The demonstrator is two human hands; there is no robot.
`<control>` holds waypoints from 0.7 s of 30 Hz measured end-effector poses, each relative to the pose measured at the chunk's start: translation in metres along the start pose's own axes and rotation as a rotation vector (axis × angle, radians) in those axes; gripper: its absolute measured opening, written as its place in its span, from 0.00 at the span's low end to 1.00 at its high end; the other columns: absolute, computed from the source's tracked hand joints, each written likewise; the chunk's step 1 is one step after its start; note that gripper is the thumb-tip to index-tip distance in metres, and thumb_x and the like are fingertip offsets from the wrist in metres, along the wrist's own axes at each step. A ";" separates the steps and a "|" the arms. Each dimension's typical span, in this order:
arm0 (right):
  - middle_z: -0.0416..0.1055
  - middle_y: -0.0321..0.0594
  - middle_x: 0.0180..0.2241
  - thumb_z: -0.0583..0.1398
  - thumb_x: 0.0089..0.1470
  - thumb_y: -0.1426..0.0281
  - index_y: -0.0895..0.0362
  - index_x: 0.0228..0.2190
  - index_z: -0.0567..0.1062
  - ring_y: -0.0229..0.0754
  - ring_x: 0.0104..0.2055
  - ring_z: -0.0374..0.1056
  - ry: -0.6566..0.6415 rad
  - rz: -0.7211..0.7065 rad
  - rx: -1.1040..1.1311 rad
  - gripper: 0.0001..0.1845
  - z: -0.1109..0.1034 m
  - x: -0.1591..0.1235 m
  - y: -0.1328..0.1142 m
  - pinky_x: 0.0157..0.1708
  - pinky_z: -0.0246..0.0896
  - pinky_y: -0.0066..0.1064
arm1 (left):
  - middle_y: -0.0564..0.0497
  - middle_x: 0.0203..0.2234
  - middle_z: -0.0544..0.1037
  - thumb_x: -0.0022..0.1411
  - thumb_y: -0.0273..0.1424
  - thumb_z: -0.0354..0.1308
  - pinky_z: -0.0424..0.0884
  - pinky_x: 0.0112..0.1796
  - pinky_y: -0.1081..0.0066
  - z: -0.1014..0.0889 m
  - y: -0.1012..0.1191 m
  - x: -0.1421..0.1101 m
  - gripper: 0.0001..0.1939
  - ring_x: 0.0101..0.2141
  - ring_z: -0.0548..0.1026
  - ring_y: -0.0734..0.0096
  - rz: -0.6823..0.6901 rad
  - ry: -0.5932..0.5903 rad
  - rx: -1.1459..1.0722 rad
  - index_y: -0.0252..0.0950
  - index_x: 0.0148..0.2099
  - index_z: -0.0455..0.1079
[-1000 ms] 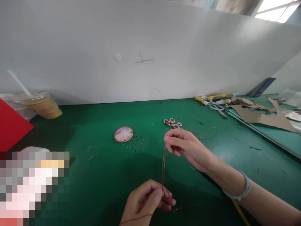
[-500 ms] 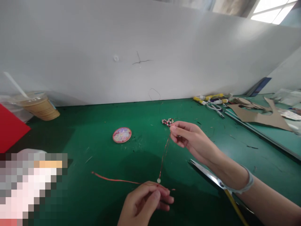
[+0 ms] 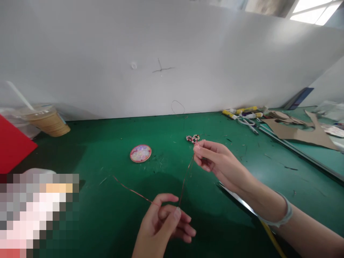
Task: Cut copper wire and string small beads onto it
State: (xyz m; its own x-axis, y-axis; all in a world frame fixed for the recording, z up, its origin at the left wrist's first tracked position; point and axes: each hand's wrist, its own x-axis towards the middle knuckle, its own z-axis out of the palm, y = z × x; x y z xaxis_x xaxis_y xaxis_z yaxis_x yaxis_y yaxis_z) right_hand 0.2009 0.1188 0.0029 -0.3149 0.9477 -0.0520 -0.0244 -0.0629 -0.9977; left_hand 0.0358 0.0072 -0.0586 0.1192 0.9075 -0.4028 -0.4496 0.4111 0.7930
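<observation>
My right hand (image 3: pixel 217 163) pinches the upper end of a thin red cord (image 3: pixel 186 179) above the green mat (image 3: pixel 113 211). My left hand (image 3: pixel 163 225) pinches the same cord lower down, near the front of the mat. A free tail of the cord runs left from that hand over the mat. A small cluster of beads (image 3: pixel 192 138) lies just behind the fingers of my right hand. Left of centre lies a round pink dish (image 3: pixel 141 153) with pale beads in it.
Scissors (image 3: pixel 242 204) with a yellow handle lie under my right forearm. At the back right are glue sticks (image 3: pixel 242 112) and cardboard cut-outs (image 3: pixel 298 132). A plastic cup (image 3: pixel 45 120) with a straw and a red sheet (image 3: pixel 13 145) are at the left. A white board (image 3: pixel 161 53) closes the back.
My right hand moved a little right and back with the cord's upper end. The cord's tail swung out to the left of my left hand, and the small white bead on it no longer shows.
</observation>
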 end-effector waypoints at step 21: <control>0.63 0.32 0.17 0.56 0.51 0.70 0.58 0.18 0.70 0.30 0.20 0.55 -0.291 -0.130 -0.759 0.12 0.038 -0.024 0.024 0.20 0.47 0.24 | 0.50 0.22 0.79 0.45 0.37 0.69 0.75 0.29 0.72 0.002 0.004 0.000 0.17 0.27 0.79 0.64 -0.030 0.167 0.029 0.33 0.29 0.67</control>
State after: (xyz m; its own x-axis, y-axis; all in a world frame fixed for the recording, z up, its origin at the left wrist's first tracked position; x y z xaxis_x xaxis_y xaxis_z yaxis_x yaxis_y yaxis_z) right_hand 0.1716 0.0824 -0.0177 -0.5898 0.8072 -0.0250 0.5378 0.3695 -0.7578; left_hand 0.0362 0.0091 -0.0542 -0.0173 0.8688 -0.4949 -0.4220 0.4424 0.7913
